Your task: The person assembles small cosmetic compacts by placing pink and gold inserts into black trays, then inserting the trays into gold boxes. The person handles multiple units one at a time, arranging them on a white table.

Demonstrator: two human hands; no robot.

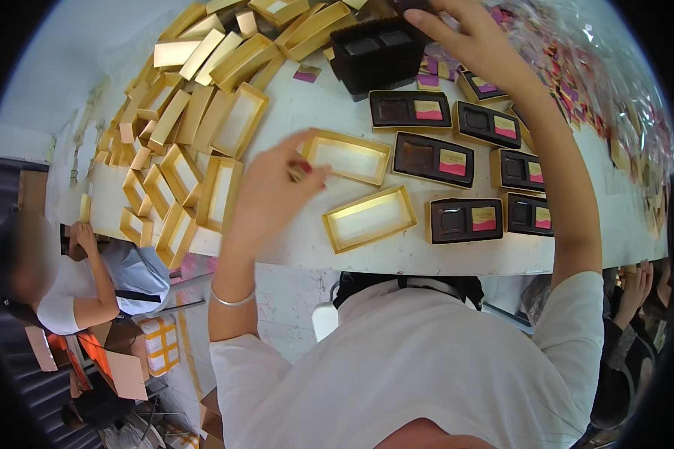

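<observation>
My left hand [277,187] hovers over the left end of an empty gold box [352,176], thumb and forefinger apart. A small dark red spot shows among its fingers; I cannot make out what it is. At the top edge, my right hand [464,28] has its fingers on a dark brown plastic tray [410,4], partly cut off by the picture's edge. Just below stands a stack of the same trays [378,63]. A second empty gold box [371,220] lies nearer me. To the right, several gold boxes hold dark trays, such as one filled box [464,221], each with a pink-and-gold square.
Gold boxes and lids [240,120] crowd the table's left side. Wrapped squares [554,82] are heaped under clear plastic [614,82] at the upper right. One loose purple square [307,73] lies near the trays. A person [60,277] sits at the left; another person's hand [636,284] shows at the right.
</observation>
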